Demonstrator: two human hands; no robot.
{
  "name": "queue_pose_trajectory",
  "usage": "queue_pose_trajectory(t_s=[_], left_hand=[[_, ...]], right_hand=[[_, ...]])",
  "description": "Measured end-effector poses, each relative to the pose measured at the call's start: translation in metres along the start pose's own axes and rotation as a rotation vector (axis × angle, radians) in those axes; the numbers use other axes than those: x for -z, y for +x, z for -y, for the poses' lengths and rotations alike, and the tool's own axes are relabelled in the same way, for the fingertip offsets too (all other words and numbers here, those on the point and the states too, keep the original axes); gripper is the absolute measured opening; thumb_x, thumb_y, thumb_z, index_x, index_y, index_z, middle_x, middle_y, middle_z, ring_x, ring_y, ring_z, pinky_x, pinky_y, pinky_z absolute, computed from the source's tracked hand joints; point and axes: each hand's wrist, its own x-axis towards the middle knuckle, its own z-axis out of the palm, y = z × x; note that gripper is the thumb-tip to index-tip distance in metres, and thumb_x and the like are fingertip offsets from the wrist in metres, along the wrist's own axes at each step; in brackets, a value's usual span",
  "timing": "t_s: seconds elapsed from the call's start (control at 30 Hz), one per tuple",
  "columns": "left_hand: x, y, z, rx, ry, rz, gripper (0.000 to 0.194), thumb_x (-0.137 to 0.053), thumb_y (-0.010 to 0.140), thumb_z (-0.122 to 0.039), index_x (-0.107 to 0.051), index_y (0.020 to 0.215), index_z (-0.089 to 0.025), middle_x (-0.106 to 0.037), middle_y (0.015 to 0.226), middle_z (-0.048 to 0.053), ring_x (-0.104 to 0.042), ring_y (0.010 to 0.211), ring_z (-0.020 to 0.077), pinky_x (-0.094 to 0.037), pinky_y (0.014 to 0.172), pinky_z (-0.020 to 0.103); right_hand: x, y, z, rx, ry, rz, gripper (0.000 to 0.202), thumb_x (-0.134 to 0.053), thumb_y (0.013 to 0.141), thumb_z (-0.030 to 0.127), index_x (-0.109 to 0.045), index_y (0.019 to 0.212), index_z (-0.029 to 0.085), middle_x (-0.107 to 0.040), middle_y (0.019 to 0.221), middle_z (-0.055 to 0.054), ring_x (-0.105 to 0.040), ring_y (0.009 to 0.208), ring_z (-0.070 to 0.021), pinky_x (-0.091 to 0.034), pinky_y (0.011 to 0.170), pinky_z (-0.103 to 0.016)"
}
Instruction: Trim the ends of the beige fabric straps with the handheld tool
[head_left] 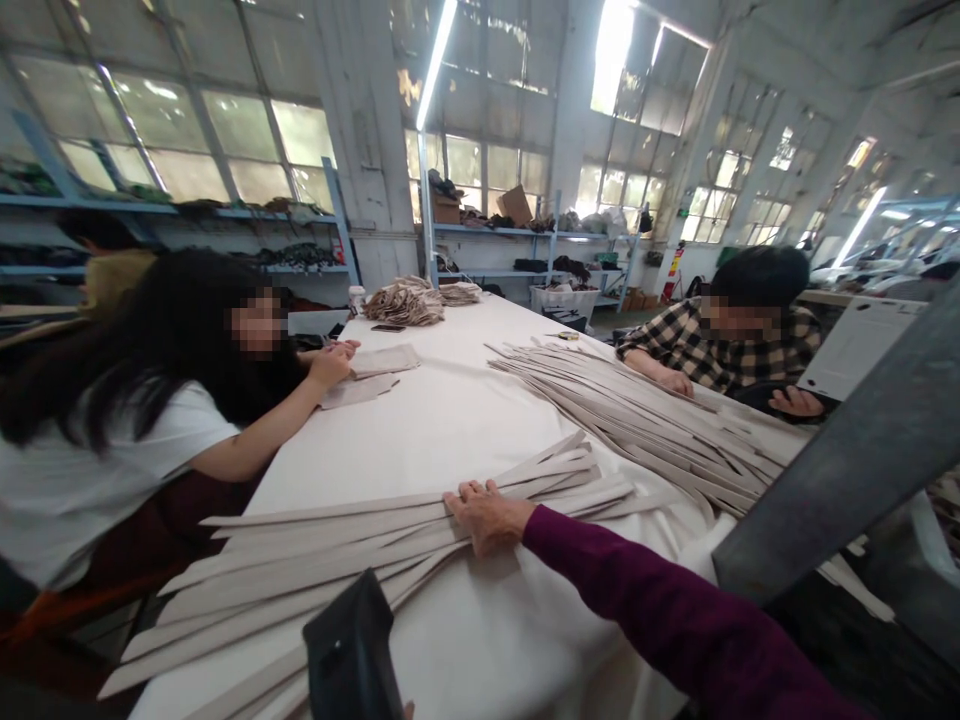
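My right hand [491, 515], in a purple sleeve, lies palm down across a bundle of beige fabric strips [322, 550]. Its fingers bend over the strips where they bunch together; to the left, the strips fan out. At the bottom edge, a black, smooth, box-like object [349, 650] stands tilted over the strips' near side. Only a fingertip of my left hand [409, 710] shows beside it. The rest of that hand is out of frame, and the object's kind is unclear.
A white-covered table [465, 400] bears a second strip pile [622, 410], stacked fabric [405, 300] and a phone [388, 328]. One person sits left handling fabric pieces [382, 362]; another, right, in a checked shirt [675, 335], holds something black. A grey metal beam [847, 440] slants across the right.
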Motion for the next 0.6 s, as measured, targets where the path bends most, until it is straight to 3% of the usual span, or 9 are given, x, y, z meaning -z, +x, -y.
queue_pose_trajectory(t_s=[0.07, 0.1, 0.17, 0.27, 0.4, 0.47, 0.53, 0.6], left_hand=[[0.018, 0.053, 0.031, -0.014, 0.018, -0.049, 0.072, -0.054, 0.043, -0.069, -0.061, 0.100, -0.025, -0.069, 0.087, 0.004, -0.051, 0.108, 0.0241, -0.045, 0.080, 0.038], [0.020, 0.069, 0.044, -0.001, 0.011, -0.057, 0.071, -0.048, 0.048, -0.069, -0.061, 0.103, -0.025, -0.068, 0.085, 0.001, -0.051, 0.108, 0.0250, -0.046, 0.078, 0.039], [0.016, 0.081, 0.062, 0.047, -0.017, -0.065, 0.065, -0.034, 0.059, -0.068, -0.061, 0.105, -0.031, -0.066, 0.079, -0.005, -0.051, 0.108, 0.0263, -0.047, 0.072, 0.039], [0.004, 0.077, 0.070, 0.129, -0.104, -0.068, 0.063, -0.037, 0.059, -0.063, -0.058, 0.110, -0.033, -0.065, 0.083, -0.007, -0.053, 0.105, 0.0300, -0.049, 0.068, 0.040], [0.009, 0.078, 0.058, 0.226, -0.284, -0.091, 0.056, -0.027, 0.065, -0.060, -0.059, 0.106, -0.041, -0.063, 0.086, -0.012, -0.054, 0.102, 0.0312, -0.048, 0.059, 0.038], [0.013, 0.078, 0.043, 0.307, -0.408, -0.164, 0.054, -0.026, 0.066, -0.060, -0.061, 0.103, -0.042, -0.062, 0.089, -0.014, -0.055, 0.099, 0.0314, -0.046, 0.055, 0.035], [0.006, 0.064, 0.020, 0.410, -0.549, -0.297, 0.061, -0.023, 0.067, -0.061, -0.062, 0.106, -0.034, -0.062, 0.093, -0.010, -0.055, 0.095, 0.0323, -0.042, 0.053, 0.031], [-0.016, 0.025, -0.014, 0.509, -0.701, -0.457, 0.075, -0.007, 0.072, -0.056, -0.060, 0.111, -0.018, -0.059, 0.097, -0.004, -0.053, 0.092, 0.0313, -0.036, 0.053, 0.031]], right_hand=[[0.002, 0.004, -0.004, 0.002, -0.038, -0.029, 0.089, -0.067, 0.056, 0.020, -0.022, 0.132, 0.006, -0.047, 0.117, -0.025, -0.045, 0.108, -0.0355, -0.036, 0.088, -0.055], [0.003, 0.004, -0.006, -0.001, -0.057, -0.047, 0.087, -0.065, 0.057, 0.021, -0.022, 0.131, 0.006, -0.048, 0.114, -0.023, -0.047, 0.104, -0.0344, -0.037, 0.086, -0.054], [0.004, 0.004, -0.009, -0.012, -0.092, -0.080, 0.080, -0.061, 0.063, 0.022, -0.022, 0.130, 0.006, -0.050, 0.111, -0.022, -0.048, 0.100, -0.0333, -0.040, 0.082, -0.051], [0.008, 0.003, -0.015, -0.015, -0.130, -0.105, 0.063, -0.052, 0.069, 0.018, -0.027, 0.125, 0.005, -0.053, 0.105, -0.019, -0.052, 0.094, -0.0309, -0.044, 0.075, -0.044], [0.014, 0.006, -0.023, 0.012, -0.144, -0.102, 0.050, -0.052, 0.070, 0.021, -0.038, 0.116, 0.007, -0.060, 0.097, -0.016, -0.058, 0.085, -0.0289, -0.047, 0.067, -0.039], [0.016, 0.008, -0.025, 0.022, -0.137, -0.101, 0.044, -0.053, 0.070, 0.023, -0.043, 0.110, 0.008, -0.062, 0.092, -0.015, -0.060, 0.080, -0.0284, -0.047, 0.065, -0.038], [0.018, 0.008, -0.024, 0.026, -0.120, -0.100, 0.040, -0.056, 0.068, 0.024, -0.048, 0.104, 0.009, -0.065, 0.086, -0.014, -0.061, 0.077, -0.0283, -0.047, 0.062, -0.037], [0.020, 0.007, -0.021, 0.018, -0.092, -0.102, 0.036, -0.059, 0.065, 0.024, -0.052, 0.097, 0.010, -0.066, 0.083, -0.013, -0.062, 0.076, -0.0287, -0.047, 0.060, -0.036]])
